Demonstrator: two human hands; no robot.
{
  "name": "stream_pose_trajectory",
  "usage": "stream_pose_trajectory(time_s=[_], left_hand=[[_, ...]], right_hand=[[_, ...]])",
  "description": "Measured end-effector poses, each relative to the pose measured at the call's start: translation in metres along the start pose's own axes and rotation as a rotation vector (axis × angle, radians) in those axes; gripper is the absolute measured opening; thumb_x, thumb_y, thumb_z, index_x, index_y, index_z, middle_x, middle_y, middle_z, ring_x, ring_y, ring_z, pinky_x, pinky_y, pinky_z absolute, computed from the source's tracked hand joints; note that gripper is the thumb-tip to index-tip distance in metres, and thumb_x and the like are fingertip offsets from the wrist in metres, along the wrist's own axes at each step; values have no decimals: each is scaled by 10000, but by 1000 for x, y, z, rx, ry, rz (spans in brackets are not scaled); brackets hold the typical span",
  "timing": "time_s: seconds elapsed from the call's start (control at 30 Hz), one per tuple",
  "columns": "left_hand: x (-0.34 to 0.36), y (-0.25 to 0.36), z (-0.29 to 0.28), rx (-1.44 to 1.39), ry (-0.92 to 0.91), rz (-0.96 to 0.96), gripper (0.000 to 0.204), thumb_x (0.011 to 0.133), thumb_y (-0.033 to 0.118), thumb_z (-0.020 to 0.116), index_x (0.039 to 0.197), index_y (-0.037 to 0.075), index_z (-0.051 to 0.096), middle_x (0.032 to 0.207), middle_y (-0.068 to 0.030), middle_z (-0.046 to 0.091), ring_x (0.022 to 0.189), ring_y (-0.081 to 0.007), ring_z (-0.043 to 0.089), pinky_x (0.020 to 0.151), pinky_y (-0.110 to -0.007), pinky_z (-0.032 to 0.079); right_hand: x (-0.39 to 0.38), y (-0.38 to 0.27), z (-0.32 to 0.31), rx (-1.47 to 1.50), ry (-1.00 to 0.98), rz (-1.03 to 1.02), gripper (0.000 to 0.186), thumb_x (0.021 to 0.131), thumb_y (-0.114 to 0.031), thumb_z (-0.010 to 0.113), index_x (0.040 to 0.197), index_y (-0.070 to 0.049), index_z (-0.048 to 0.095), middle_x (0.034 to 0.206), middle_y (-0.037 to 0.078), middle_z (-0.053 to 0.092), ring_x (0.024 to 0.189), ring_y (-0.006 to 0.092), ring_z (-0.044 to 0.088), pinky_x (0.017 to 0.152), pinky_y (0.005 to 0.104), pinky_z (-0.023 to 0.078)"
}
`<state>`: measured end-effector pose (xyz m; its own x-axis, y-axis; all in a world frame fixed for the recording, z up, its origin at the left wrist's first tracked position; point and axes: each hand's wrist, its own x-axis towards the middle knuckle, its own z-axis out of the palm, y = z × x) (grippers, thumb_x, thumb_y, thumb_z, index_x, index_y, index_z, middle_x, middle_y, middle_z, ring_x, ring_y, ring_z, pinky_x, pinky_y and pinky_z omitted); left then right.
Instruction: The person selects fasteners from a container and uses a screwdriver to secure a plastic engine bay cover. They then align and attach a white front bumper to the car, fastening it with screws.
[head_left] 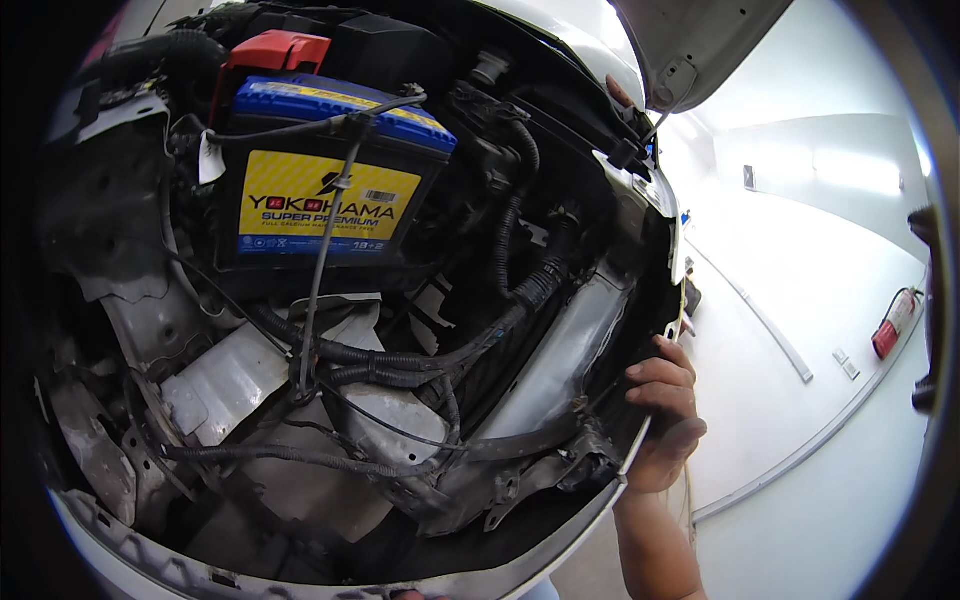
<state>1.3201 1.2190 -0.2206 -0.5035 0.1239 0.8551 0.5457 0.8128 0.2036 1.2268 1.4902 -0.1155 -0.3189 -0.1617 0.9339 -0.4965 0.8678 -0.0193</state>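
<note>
My right hand [662, 415], as seen in the head view, is bare, with rounded fingers, blunt fingertips and creases at the joints; the forearm [655, 545] below the wrist is likewise bare down to the lower margin. At that margin a small pale-blue patch [543, 591] may be my clothing, though too little shows to tell. A sliver that may belong to my left hand [408, 595] is cut off there, its details indistinct.
</note>
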Motion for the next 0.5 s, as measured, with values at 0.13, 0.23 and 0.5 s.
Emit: stream_pose_trajectory(time_s=[0.13, 0.23, 0.5], left_hand=[[22, 19, -5, -54, -47, -129, 497, 844, 625, 750, 1115, 212, 691, 1068, 48, 679, 1090, -191, 580, 1101, -493, 230], [53, 42, -5, -88, -144, -131, 583, 802, 558, 806, 1199, 149, 683, 1085, -16, 695, 979, -229, 639, 1006, -474, 349], [130, 89, 22, -421, -546, -249, 553, 955, 334, 677, 1336, -47, 550, 1176, -254, 660, 993, -429, 681, 814, -451, 555]], right_hand=[[1, -2, 1, 76, 44, 28, 680, 1124, -446, 186, 824, -47, 647, 885, 133, 709, 1104, 368, 640, 1134, 511, 342], [4, -1, 0, 114, 67, 10, 599, 1099, -355, 268, 794, -45, 680, 891, 117, 714, 1088, 337, 645, 1156, 462, 316], [2, -4, -9, 176, 19, 36, 375, 1008, -365, 505, 806, -116, 699, 1046, 55, 706, 1226, 318, 590, 1199, 468, 225]])
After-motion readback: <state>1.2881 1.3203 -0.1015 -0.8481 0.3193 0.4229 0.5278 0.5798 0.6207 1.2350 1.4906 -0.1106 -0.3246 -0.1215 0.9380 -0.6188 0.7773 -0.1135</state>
